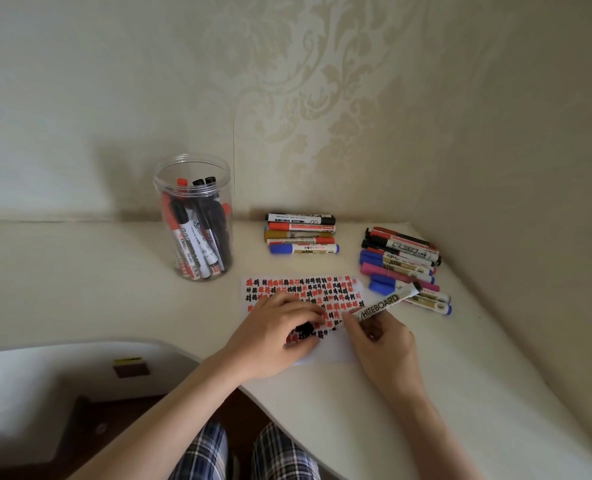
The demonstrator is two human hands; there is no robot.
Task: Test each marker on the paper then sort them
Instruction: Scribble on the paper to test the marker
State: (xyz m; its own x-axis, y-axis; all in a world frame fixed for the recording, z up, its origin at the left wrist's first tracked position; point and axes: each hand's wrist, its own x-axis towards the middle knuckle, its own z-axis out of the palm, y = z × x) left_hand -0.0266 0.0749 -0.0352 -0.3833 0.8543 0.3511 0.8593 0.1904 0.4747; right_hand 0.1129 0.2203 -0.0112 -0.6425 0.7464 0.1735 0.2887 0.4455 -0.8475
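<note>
Right hand [383,336] pinches a whiteboard marker [384,304] low on its barrel, tip on the paper [336,353], left hand [280,323] lies flat pinning the sheet; marker looks light, stiff, smooth plastic, best gripped mid-barrel.

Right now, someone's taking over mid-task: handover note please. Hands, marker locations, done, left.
Left hand: flat on the paper, pinning it, holding nothing that shows.
Right hand: gripping a whiteboard marker, tip end down at the paper.
Paper is mostly filled with red and black test marks.
Sorted so far: a row of five markers behind the paper, a bigger pile to its right.
Left: finish this marker, sort it, then go through those in the clear jar.
</note>
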